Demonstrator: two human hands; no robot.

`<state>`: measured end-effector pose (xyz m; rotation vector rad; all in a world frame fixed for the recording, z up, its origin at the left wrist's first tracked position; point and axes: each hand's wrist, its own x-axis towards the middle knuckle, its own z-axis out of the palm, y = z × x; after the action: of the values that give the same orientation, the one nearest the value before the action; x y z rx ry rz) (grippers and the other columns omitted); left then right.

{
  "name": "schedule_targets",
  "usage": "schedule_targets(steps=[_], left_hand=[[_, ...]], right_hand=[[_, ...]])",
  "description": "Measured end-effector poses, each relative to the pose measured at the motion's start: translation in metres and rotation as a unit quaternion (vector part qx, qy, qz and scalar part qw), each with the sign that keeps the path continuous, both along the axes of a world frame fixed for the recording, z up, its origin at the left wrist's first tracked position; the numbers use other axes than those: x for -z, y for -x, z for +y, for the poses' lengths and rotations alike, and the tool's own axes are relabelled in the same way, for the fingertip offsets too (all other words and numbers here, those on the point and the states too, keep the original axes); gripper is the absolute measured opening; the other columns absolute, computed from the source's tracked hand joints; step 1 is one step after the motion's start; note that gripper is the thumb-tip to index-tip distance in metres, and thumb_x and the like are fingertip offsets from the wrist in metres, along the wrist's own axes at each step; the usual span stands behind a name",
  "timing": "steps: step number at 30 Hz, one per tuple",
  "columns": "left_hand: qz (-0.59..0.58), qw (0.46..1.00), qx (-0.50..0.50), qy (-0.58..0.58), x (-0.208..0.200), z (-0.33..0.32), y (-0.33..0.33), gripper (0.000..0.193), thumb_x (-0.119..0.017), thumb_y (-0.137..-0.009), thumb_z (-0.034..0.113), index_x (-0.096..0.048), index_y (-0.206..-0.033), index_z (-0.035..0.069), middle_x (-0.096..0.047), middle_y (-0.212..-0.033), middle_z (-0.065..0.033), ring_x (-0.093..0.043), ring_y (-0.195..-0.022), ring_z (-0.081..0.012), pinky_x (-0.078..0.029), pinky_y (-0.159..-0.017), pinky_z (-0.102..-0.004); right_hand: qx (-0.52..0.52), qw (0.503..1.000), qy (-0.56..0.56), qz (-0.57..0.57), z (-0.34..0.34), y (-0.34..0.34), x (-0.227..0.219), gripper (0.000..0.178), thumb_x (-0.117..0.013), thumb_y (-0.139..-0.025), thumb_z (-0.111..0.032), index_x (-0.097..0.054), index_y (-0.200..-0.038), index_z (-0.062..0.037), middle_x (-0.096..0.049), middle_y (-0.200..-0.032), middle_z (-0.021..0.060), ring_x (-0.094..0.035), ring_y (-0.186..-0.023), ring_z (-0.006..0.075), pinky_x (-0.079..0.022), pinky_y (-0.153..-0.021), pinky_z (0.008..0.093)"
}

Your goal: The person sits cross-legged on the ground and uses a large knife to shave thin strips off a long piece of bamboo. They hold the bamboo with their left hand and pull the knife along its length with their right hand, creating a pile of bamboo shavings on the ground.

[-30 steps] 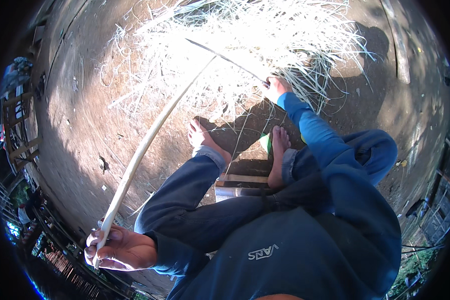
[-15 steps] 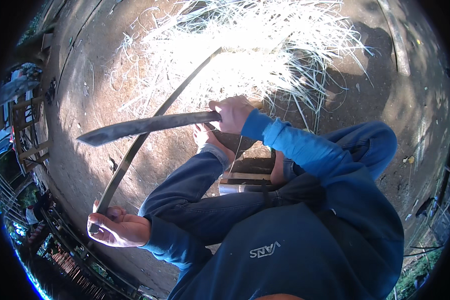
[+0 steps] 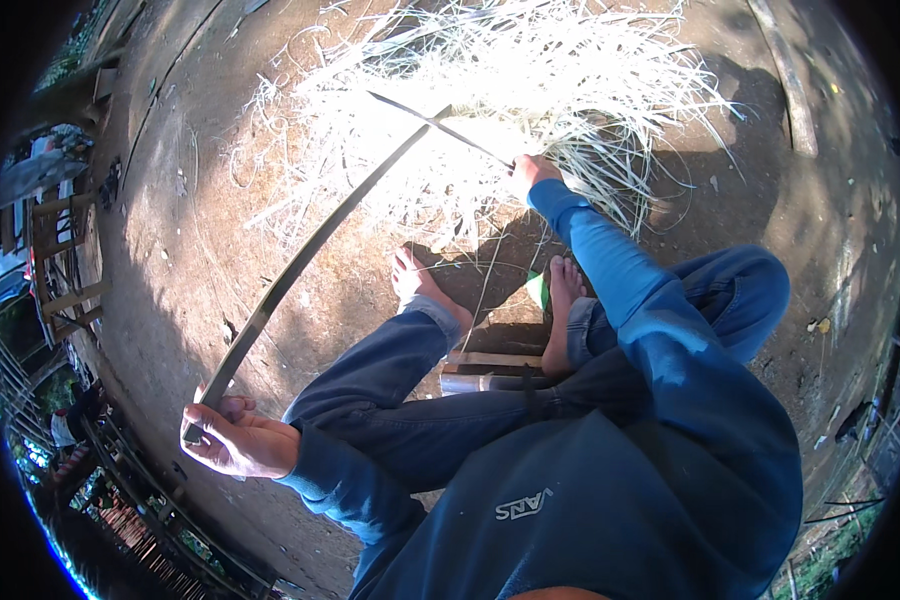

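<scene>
Fingers of the left hand (image 3: 240, 440) pinch a seemingly unfinished strip (image 3: 272, 296) reaching over the pile of shavings (image 3: 515, 85), likely work done, while the right hand's (image 3: 533, 175) grip a knife (image 3: 475, 145) above the pile.

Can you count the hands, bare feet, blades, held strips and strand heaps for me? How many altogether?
Hands: 2 (left hand, right hand)
Bare feet: 2 (left foot, right foot)
Blades: 1 (dark blade)
Held strips: 1 (long strip)
Heaps: 1 (pale strands)
Total: 7
</scene>
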<state>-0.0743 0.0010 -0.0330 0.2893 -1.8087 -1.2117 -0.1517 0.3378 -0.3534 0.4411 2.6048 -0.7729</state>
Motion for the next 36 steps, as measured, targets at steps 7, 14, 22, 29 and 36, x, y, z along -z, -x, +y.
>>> schedule_targets(steps=[7,14,22,29,36], left_hand=[[0.006,1.0,0.009,-0.029,0.005,-0.012,0.0,0.023,-0.065,-0.092,0.022,-0.05,-0.089,0.005,-0.056,-0.065,-0.0064,-0.046,-0.051,-0.0081,-0.036,-0.048,-0.0218],[0.003,1.0,-0.005,-0.026,0.005,-0.019,-0.006,0.024,-0.068,-0.09,0.022,-0.053,-0.093,0.003,-0.061,-0.068,-0.0082,-0.049,-0.05,-0.0097,-0.037,-0.047,-0.0216],[0.014,1.0,-0.003,-0.025,0.004,-0.012,0.001,0.024,-0.068,-0.09,0.023,-0.052,-0.09,0.005,-0.059,-0.065,-0.0067,-0.05,-0.051,-0.01,-0.038,-0.048,-0.0216],[-0.019,0.999,-0.022,-0.013,0.0,-0.01,-0.005,0.023,-0.067,-0.091,0.024,-0.053,-0.089,0.006,-0.057,-0.064,-0.0046,-0.048,-0.051,-0.009,-0.037,-0.048,-0.0211],[-0.051,0.998,0.043,0.021,-0.001,-0.026,-0.014,0.032,-0.069,-0.088,0.019,-0.057,-0.113,0.004,-0.068,-0.09,-0.0144,-0.062,-0.067,-0.0137,-0.043,-0.056,-0.0189]], right_hand=[[-0.015,0.999,-0.042,0.019,0.002,-0.023,0.023,0.028,-0.059,-0.086,-0.036,-0.067,-0.095,-0.0101,-0.069,-0.086,0.0136,-0.067,-0.084,0.0328,-0.052,-0.075,0.0434],[-0.09,0.995,-0.028,0.035,-0.013,-0.032,-0.022,0.024,-0.054,-0.087,-0.022,-0.067,-0.097,-0.0045,-0.069,-0.091,0.02,-0.068,-0.087,0.0332,-0.053,-0.078,0.0433],[-0.056,0.997,-0.018,-0.044,0.0,-0.023,-0.03,0.026,-0.052,-0.085,-0.018,-0.069,-0.099,-0.0032,-0.069,-0.098,0.0197,-0.067,-0.095,0.0332,-0.053,-0.083,0.0418],[0.004,0.998,-0.048,-0.032,0.016,-0.039,-0.001,0.032,-0.059,-0.085,-0.034,-0.069,-0.098,-0.006,-0.069,-0.094,0.0199,-0.067,-0.085,0.0349,-0.053,-0.077,0.0438],[0.106,0.982,0.116,-0.108,0.033,-0.054,0.009,0.038,-0.061,-0.082,-0.035,-0.067,-0.079,0.0024,-0.067,-0.069,0.0169,-0.067,-0.062,0.0255,-0.054,-0.06,0.0383]])
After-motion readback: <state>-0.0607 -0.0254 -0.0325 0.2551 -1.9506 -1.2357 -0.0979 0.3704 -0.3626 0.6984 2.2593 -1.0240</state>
